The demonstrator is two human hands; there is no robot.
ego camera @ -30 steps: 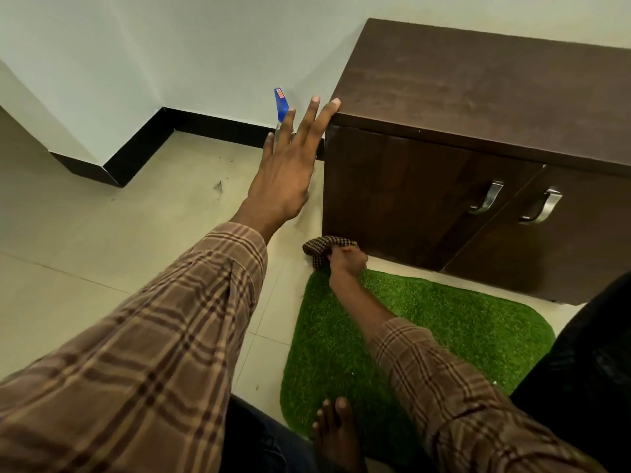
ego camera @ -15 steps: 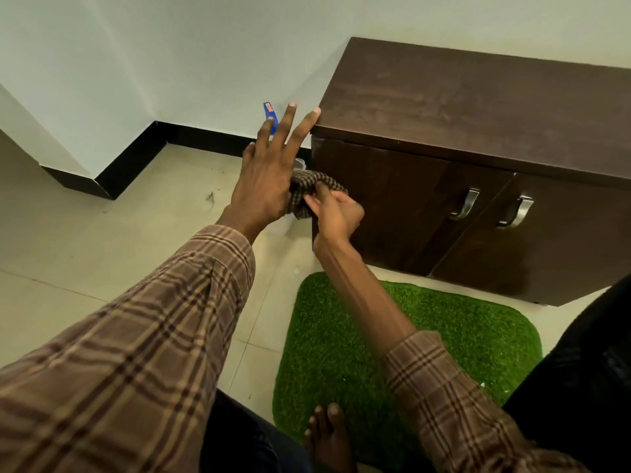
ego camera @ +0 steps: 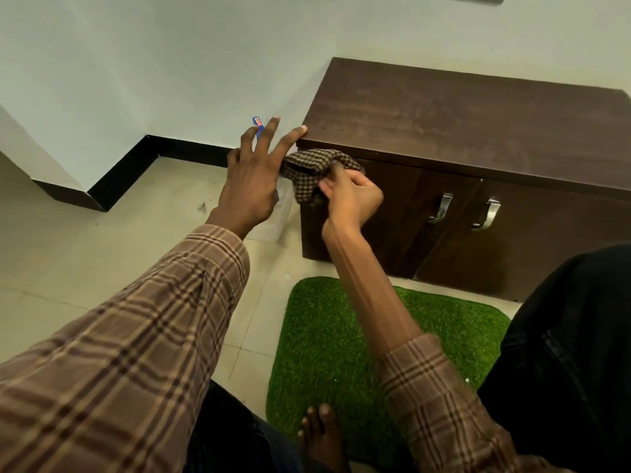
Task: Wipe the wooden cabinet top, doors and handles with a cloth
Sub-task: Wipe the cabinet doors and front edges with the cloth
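- Gripping a bunched brown checked cloth [ego camera: 311,172], the person's right hand [ego camera: 351,199] has its fingers closed around the fabric at the cabinet's front left corner.
- The cloth sits just under the overhanging edge of the cabinet top [ego camera: 461,121], against the upper corner of the left door [ego camera: 386,216].
- The left hand [ego camera: 251,186] is spread open, fingers splayed, with one fingertip touching the corner of the top; the cloth touches its palm side.
- Two curved metal handles, one [ego camera: 441,208] on the left door and one [ego camera: 487,215] on the right door [ego camera: 553,240], stand side by side, well clear of the cloth.
- A small blue object [ego camera: 258,124] shows behind the left fingers, near the wall.
- A green grass-like mat [ego camera: 341,336] lies on the tiled floor before the cabinet, with a bare foot [ego camera: 322,435] at its near edge.
- Both forearms wear brown plaid sleeves [ego camera: 136,353].
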